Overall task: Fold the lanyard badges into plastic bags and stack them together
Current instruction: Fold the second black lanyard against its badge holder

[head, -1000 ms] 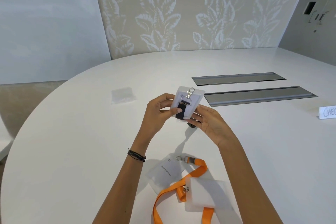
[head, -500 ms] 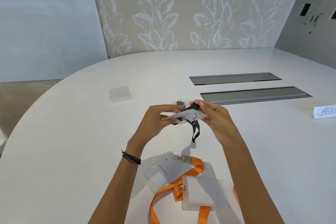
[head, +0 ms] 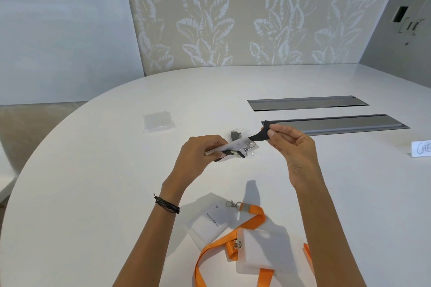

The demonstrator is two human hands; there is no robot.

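My left hand (head: 200, 154) grips a white badge (head: 235, 148) held almost flat above the table, its metal clip (head: 247, 150) showing at the right end. A black lanyard strap (head: 258, 135) runs from the badge up to my right hand (head: 293, 144), which pinches it between thumb and fingers and holds it out to the right. Two more badges (head: 210, 221) (head: 261, 249) on orange lanyards (head: 235, 237) lie on the table near me. A small stack of clear plastic bags (head: 158, 121) lies to the far left.
The white oval table (head: 93, 182) has two grey recessed cable trays (head: 305, 102) (head: 338, 123) at the right. A small grey clip part (head: 235, 134) lies behind the badge. A white name card (head: 421, 148) stands at the right edge.
The badge went from upright to lying almost flat in my left hand. My right hand left the badge and drew the black strap out to the right.
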